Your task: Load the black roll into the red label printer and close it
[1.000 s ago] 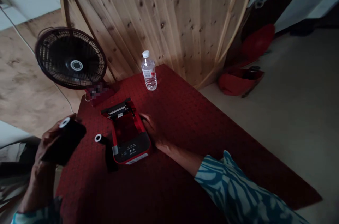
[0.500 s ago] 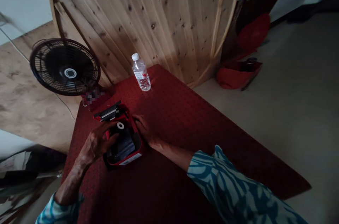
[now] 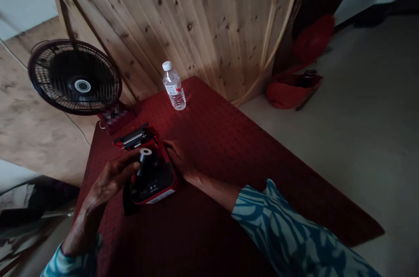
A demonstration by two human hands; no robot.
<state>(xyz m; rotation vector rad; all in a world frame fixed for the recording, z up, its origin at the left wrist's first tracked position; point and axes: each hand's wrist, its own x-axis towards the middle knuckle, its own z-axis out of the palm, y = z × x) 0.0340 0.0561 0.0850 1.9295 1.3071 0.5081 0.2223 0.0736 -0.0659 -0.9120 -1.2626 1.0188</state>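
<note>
A small red and black printer (image 3: 153, 187) stands on the dark red tabletop, its lid (image 3: 135, 136) swung up at the back to bare a metal bar. Between the thumb and fingers of my left hand (image 3: 113, 176) is a dark roll (image 3: 143, 164) with a white ring at its end. It is tilted over the printer's open bay; whether its lower end touches the inside is hidden. My right hand (image 3: 178, 159) rests against the printer's right side, its fingers curled at the back corner and partly hidden.
A clear water bottle (image 3: 174, 87) stands upright toward the back of the table (image 3: 229, 146). Behind the printer at left is a fan (image 3: 77, 78). A large round wooden board (image 3: 183, 15) leans behind the table. A red container (image 3: 291, 91) sits on the floor at right.
My left hand has tipped the roll more upright, showing its dark side. A bluish dark sheet over the printer's front has gone from view, baring white marks there. My right hand stays put.
</note>
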